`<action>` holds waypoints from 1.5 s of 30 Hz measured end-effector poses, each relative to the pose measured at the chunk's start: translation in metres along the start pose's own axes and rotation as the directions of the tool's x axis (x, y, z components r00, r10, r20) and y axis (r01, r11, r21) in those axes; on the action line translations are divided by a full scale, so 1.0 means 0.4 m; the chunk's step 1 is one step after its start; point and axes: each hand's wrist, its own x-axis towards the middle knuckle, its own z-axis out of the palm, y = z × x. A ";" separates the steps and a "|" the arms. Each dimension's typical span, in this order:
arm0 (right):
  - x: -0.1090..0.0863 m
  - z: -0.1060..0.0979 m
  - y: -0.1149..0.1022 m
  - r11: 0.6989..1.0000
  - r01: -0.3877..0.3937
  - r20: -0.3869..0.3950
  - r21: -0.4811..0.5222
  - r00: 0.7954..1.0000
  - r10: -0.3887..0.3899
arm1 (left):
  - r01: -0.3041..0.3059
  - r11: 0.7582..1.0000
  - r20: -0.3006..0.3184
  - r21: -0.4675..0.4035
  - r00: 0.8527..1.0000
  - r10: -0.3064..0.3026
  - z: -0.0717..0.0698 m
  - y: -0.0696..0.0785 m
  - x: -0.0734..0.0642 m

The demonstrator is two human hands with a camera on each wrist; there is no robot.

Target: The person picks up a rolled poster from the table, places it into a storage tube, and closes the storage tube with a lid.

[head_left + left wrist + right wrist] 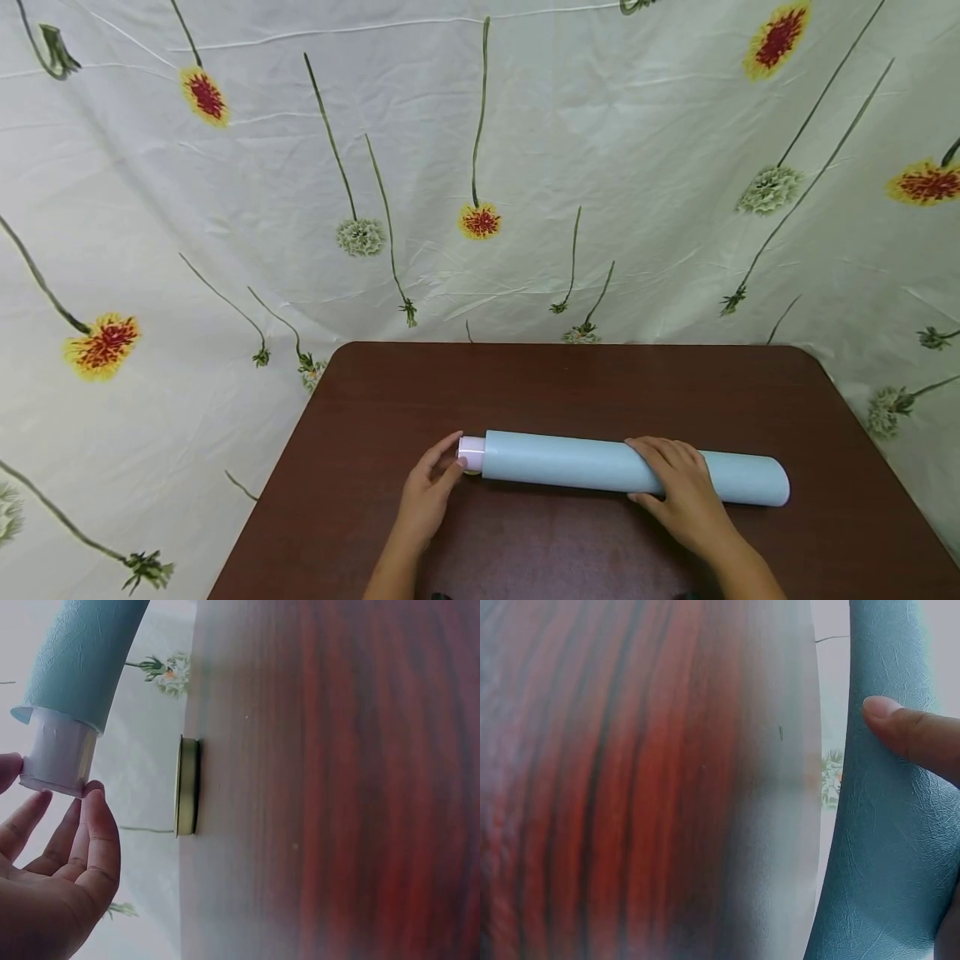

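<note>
Blue, with a finely creased skin, a long tube (558,460) is stretching left to right over the counter (570,383), apparently being held just off its surface. A pale lilac inner tube (472,450) is poking out of its left end. The left grip (426,490) is pinching that short end, while the right grip (684,492) is curling round the blue tube, right of its middle. A shallow gold lid (187,787) is lying flat on the counter near the left end, apart from both tubes.

The step in hand is apparently the sliding of one tube along the other; whether the inner one is going in or coming out, the pictures aren't showing. Either way, the next move is probably calling for a steady hold on the right and a straight, even push or pull on the left, the left grip avoiding any tilt that might be jamming the fit.
</note>
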 end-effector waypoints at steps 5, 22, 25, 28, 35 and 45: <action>0.001 0.000 -0.003 1.000 0.001 0.000 0.000 1.000 -0.001 | -0.022 1.000 0.015 -0.012 1.000 0.022 0.005 -0.003 -0.001; 0.004 0.003 -0.008 1.000 0.009 -0.008 0.002 1.000 -0.009 | -0.035 0.999 0.067 0.016 0.997 0.034 0.023 0.000 -0.001; 0.003 0.004 -0.008 1.000 0.013 -0.011 0.001 1.000 -0.013 | -0.030 1.000 0.076 0.007 0.997 0.030 0.027 -0.001 -0.001; 0.002 0.006 -0.007 1.000 0.009 -0.007 0.000 1.000 -0.009 | -0.019 1.000 0.082 -0.008 0.996 0.019 0.031 -0.001 -0.002; 0.000 0.011 -0.005 1.000 0.004 -0.003 -0.001 1.000 -0.004 | -0.007 1.000 0.095 0.007 0.995 0.006 0.034 0.002 -0.004; 0.001 0.011 -0.006 1.000 0.002 -0.003 -0.009 1.000 -0.002 | -0.049 0.999 0.124 0.003 0.991 0.048 0.034 -0.005 -0.002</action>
